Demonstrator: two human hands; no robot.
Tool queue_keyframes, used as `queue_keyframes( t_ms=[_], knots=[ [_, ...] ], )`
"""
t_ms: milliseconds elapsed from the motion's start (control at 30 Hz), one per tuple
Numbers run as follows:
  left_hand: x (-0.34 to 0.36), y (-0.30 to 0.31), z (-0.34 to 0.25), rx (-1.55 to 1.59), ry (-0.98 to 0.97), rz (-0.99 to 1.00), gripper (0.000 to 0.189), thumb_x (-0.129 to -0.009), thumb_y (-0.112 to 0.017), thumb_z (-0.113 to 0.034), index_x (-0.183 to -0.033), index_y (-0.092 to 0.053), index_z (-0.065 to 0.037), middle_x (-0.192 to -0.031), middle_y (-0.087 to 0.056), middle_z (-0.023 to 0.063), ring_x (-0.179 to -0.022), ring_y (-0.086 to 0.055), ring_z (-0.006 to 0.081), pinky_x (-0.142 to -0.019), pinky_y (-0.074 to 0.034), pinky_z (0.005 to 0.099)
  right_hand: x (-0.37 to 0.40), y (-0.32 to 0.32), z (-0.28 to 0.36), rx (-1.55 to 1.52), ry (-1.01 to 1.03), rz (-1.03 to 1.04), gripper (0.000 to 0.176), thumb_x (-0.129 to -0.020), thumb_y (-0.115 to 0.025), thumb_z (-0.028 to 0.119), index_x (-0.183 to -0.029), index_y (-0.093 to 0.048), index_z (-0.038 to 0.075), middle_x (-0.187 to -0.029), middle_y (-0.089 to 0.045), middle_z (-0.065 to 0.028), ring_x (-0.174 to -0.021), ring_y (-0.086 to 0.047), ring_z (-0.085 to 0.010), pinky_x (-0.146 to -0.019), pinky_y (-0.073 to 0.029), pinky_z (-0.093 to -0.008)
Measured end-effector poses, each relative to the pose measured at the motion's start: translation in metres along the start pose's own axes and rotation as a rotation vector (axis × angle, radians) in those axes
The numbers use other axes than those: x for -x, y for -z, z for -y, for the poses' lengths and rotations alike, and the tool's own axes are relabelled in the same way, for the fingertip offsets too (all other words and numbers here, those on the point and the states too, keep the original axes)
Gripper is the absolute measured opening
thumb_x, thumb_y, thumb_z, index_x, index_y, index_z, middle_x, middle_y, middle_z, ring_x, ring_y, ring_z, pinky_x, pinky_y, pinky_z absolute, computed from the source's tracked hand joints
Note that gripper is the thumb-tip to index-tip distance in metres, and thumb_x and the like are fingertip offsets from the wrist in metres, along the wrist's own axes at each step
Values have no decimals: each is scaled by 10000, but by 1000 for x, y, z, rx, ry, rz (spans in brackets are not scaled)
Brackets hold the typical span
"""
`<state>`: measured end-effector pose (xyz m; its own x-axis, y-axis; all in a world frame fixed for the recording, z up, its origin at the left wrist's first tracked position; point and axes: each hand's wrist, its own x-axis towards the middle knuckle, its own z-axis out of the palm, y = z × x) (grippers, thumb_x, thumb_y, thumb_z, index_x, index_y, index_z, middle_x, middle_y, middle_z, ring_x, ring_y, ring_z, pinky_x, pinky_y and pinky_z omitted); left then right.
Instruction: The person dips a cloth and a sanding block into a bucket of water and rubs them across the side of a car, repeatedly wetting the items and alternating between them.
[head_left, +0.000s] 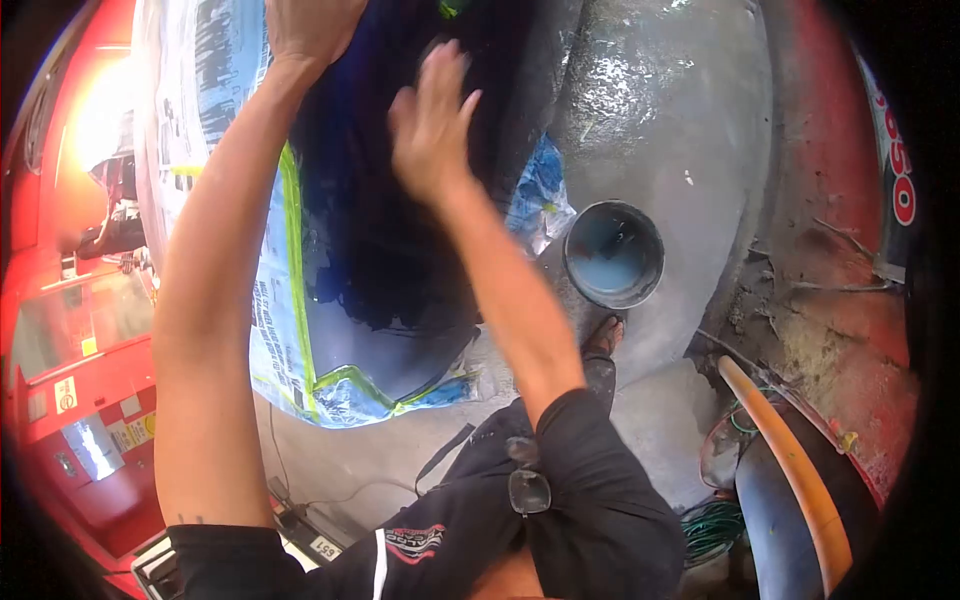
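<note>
In the head view a glossy dark blue, wet-looking panel (385, 235) of a vehicle lies under my arms. Bright green masking tape (296, 270) and printed blue-and-white masking sheet (272, 325) border its left and lower sides. Over the panel is my right hand (435, 130), slightly blurred, its fingers stretched out and apart with nothing seen in them. My left hand (312, 28) is at the top edge, by the panel's left border, with its fingers cut off by the frame. To the right of the panel, a bucket (655, 265) of cloudy bluish water stands on the wet floor.
Wet grey concrete (670, 150) runs along the right. Beyond it are an orange pipe (795, 470), a coil of green cord (712, 532) and a red surface with lettering. Red equipment (110, 480) stands at left, and a cable (350, 488) crosses the floor near my feet.
</note>
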<state>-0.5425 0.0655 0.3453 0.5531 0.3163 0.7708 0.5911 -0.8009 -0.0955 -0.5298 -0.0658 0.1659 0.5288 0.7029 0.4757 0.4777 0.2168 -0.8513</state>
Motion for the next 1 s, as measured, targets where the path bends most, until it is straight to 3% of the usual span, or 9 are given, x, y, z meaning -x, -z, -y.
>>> queue_keyframes(
  t_ms=[133, 200, 267, 333, 367, 600, 767, 833, 1000],
  knots=[
    [0, 2, -4, -6, 60, 42, 236, -904, -737, -170, -777, -622, -8, -793, -630, 216, -790, -614, 416, -765, -492, 493, 174, 9, 45, 55, 221, 336, 829, -1049, -418, 499, -1653, -205, -28, -1717, -161, -317, -1611, -128, -465, -1248, -47, -682],
    [-3, 9, -6, 41, 180, 157, 240, -911, -732, -175, -787, -620, -3, -794, -631, 219, -793, -619, 412, -762, -492, 490, 92, 45, 49, 415, 109, 544, 799, -1064, -423, 504, -1653, -225, 2, -1724, -166, -292, -1608, -142, -454, -1245, -82, -686],
    [3, 9, -12, 83, 277, 232, 239, -913, -730, -177, -799, -620, 2, -799, -628, 224, -795, -620, 411, -759, -490, 489, 26, 4, -45, 599, 123, 167, 744, -1091, -414, 427, -1647, -208, -23, -1730, -144, -282, -1608, -129, -454, -1240, -112, -697],
    [-3, 14, -19, 110, 323, 252, 234, -908, -732, -175, -814, -620, 7, -806, -621, 231, -795, -617, 411, -757, -487, 489, -46, 18, -61, -96, -290, 29, 704, -1110, -410, 364, -1633, -211, -63, -1730, -114, -294, -1606, -103, -472, -1230, -117, -717],
    [-1, 4, -8, -9, 48, 44, 218, -898, -736, -169, -824, -627, 4, -817, -616, 228, -804, -612, 415, -764, -485, 491, -40, 8, -60, -48, -238, 12, 705, -1115, -401, 365, -1638, -196, -60, -1731, -112, -293, -1607, -100, -470, -1228, -110, -723],
    [0, -4, 2, 0, 9, 8, 212, -878, -752, -156, -801, -629, -2, -807, -618, 214, -790, -608, 406, -773, -489, 485, 156, 23, 15, -19, 228, 314, 805, -1050, -496, 363, -1655, -162, -50, -1721, -148, -309, -1607, -113, -479, -1244, -43, -693],
    [4, 1, 1, -16, 62, 69, 223, -890, -758, -182, -817, -648, -1, -782, -637, 202, -722, -622, 367, -730, -496, 463, -29, 18, -115, -134, -225, -10, 667, -1105, -452, 373, -1617, -279, -18, -1713, -195, -260, -1587, -202, -443, -1175, -227, -761],
    [3, 1, 0, -31, 47, 65, 229, -900, -754, -194, -824, -654, -2, -783, -643, 199, -715, -629, 356, -723, -501, 457, -40, 17, -164, -254, -54, -12, 585, -1154, -355, 433, -1571, -448, 32, -1696, -321, -174, -1556, -330, -346, -1243, -324, -418],
    [3, 3, -13, -73, 154, 95, 252, -915, -747, -230, -830, -662, -9, -779, -650, 185, -714, -640, 318, -727, -509, 443, -22, 74, -116, -912, -701, -474, 599, -1102, -484, 532, -1429, -618, 48, -1316, -683, -146, -1265, -609, -266, -1107, -481, -457]
  ],
)
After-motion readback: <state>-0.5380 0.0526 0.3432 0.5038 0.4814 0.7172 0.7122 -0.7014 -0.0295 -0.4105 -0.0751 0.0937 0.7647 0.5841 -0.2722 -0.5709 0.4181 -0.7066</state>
